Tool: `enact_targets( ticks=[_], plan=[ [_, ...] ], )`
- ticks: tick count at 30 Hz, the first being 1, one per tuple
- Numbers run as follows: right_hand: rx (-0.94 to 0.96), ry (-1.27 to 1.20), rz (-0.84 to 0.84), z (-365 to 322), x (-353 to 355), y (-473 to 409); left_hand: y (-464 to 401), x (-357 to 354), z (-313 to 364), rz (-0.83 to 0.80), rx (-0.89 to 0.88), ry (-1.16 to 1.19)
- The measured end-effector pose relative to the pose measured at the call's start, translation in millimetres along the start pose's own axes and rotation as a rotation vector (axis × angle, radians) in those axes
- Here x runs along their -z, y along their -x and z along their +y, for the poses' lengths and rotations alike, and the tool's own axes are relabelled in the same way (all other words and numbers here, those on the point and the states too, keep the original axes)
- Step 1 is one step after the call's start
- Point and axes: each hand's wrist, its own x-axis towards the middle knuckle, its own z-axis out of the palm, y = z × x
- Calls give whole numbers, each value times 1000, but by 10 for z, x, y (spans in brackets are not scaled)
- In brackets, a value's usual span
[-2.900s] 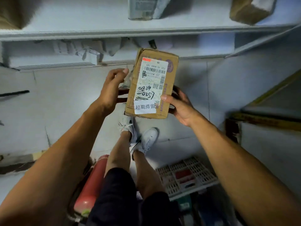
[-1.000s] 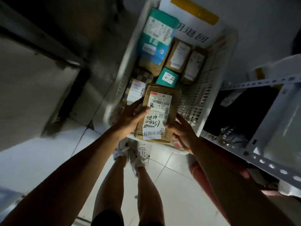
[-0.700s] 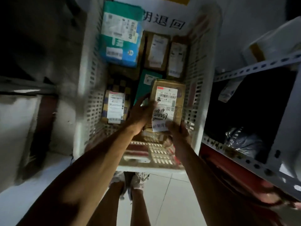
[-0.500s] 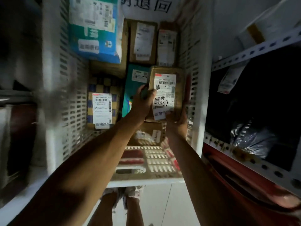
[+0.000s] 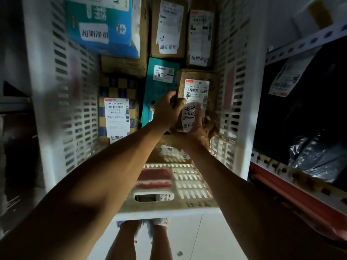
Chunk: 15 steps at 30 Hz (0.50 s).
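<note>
Two hands, left (image 5: 167, 112), right (image 5: 203, 129), round carton (image 5: 198, 84)

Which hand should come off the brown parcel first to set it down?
Probably right: the right hand cups the near end of the brown parcel, close by the crate wall; the left hand grips its freer side.

We look from a single head-worn camera, facing steeply down and forward into the white crate (image 5: 242, 102), close enough that its walls fill the frame; floor (image 5: 189, 239) shows at bottom.
</note>
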Motion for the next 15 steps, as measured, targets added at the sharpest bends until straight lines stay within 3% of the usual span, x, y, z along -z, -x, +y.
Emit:
enact_targets(
  ticks=[3, 6, 9, 11, 15],
  plan=[
    [-86, -6, 80, -93, -31, -71, -19, 83, -51, -61, -22, -109],
    [-142, 1, 147, -191, -129, -146, -122, 278, -171, -31, -226, -552],
    [-160, 25, 246, -212, -263, -191, -270, 449, -275, -189, -286, -956],
    [-155, 50, 263, -170, -317, -202, -306, 486, -325, -284, -261, -1009],
    [-109, 120, 242, -80, -327, -164, -235, 439, -326, -309, -174, -1082]
  ],
)
